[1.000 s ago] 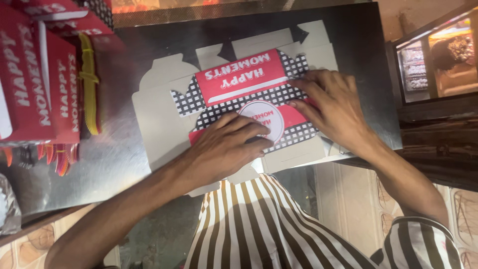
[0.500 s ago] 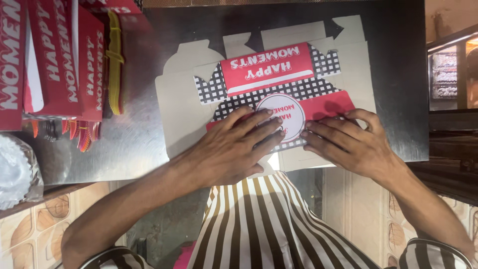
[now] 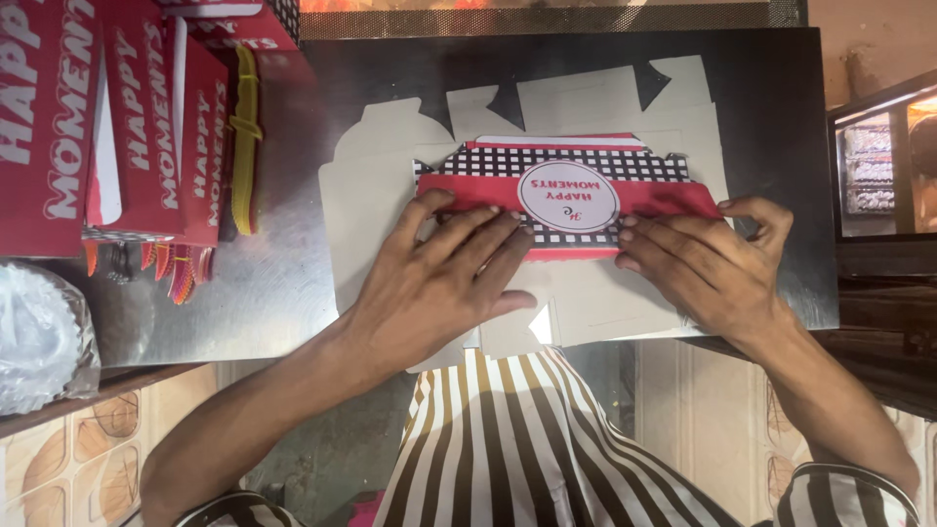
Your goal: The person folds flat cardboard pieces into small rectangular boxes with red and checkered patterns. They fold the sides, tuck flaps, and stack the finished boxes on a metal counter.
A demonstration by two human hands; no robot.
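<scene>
Pressing down with both palms, the person holds a flat cardboard box blank [image 3: 586,293] on the dark metal counter [image 3: 781,146]. The blank lies in the middle of the counter, grey inside face up, with a folded panel [image 3: 571,200] turned over it that shows a red band, black-and-white checks and a round white label. The left hand [image 3: 434,283] lies flat with spread fingers on the near left part of this panel, and it grips nothing. The right hand [image 3: 708,259] lies flat at the right end of the panel, with the thumb at the far edge of the red band. At the far left stands a stack of red boxes [image 3: 117,127], with yellow strips [image 3: 244,137] just beside it. A crinkled foil tray [image 3: 39,342] sits at the near left.
</scene>
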